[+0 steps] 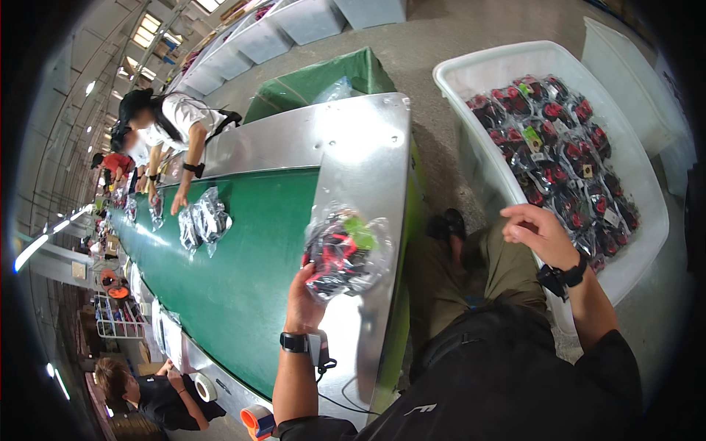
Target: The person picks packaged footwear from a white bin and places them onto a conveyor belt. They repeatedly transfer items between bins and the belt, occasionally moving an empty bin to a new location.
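Left hand (303,300) grips 1 bag (347,253), inside unclear; right hand (544,235) near tub (507,66).

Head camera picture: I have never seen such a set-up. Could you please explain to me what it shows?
It comes from a fisheye camera worn on a person's head, looking down, so edges bend. No robot: the person works bare-handed. The left hand holds a clear plastic bag with something red and black inside, over a metal border beside the green surface. The right hand looks empty, near a white bin filled with similar bags. Farther along the green surface lie more bagged items, close to a co-worker's hand.
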`<move>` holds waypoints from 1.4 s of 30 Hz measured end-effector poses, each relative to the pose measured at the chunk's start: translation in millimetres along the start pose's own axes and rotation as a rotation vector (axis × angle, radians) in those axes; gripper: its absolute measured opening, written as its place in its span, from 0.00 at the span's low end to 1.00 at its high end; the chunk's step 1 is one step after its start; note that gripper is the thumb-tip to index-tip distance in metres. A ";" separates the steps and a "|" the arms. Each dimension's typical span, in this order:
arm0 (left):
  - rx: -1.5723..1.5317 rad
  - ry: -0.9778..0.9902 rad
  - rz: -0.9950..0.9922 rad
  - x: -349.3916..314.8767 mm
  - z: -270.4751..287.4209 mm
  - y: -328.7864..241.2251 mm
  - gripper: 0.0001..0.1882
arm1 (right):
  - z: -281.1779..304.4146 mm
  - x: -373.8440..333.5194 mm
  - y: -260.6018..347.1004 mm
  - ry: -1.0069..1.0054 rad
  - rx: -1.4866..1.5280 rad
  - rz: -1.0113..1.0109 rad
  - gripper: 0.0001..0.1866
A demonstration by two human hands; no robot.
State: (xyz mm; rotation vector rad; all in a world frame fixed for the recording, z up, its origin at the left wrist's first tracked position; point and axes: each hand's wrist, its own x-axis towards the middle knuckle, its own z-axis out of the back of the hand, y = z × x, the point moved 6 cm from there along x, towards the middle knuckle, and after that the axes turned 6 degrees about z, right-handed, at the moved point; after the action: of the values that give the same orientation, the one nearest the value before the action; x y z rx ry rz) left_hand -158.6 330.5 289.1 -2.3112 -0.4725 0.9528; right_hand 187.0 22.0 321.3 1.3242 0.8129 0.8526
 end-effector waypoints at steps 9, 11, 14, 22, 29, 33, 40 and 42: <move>0.261 0.348 0.286 4.0 -116.9 83.6 0.33 | -16.5 -1.9 -38.4 0.176 0.457 -0.372 0.28; 0.324 0.410 0.343 4.7 -133.0 98.5 0.36 | -27.2 -4.8 -46.2 0.261 0.598 -0.407 0.30; 0.347 0.446 0.380 10.4 -151.0 116.5 0.37 | -46.6 -5.5 -61.4 0.334 0.637 -0.426 0.30; 0.232 0.353 0.386 14.6 -141.2 125.8 0.31 | -29.5 -12.7 -77.3 0.209 0.769 -0.449 0.37; 0.197 0.314 0.348 7.1 -140.8 120.0 0.31 | -26.0 -14.2 -76.4 0.165 0.740 -0.467 0.36; 0.235 0.311 0.355 5.5 -140.0 121.4 0.33 | -34.6 -11.6 -75.6 0.204 0.758 -0.433 0.33; 0.207 0.278 0.341 7.8 -131.9 122.6 0.30 | -31.2 -16.9 -78.3 0.170 0.712 -0.432 0.35; 0.213 0.261 0.340 8.9 -129.0 121.4 0.30 | -25.4 -20.2 -77.5 0.134 0.678 -0.447 0.36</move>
State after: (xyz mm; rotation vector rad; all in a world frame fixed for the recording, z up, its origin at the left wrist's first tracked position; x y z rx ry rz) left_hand -47.0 192.9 280.7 -2.3124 0.1289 0.7904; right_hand 159.7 12.0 242.5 1.5782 1.5243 0.3093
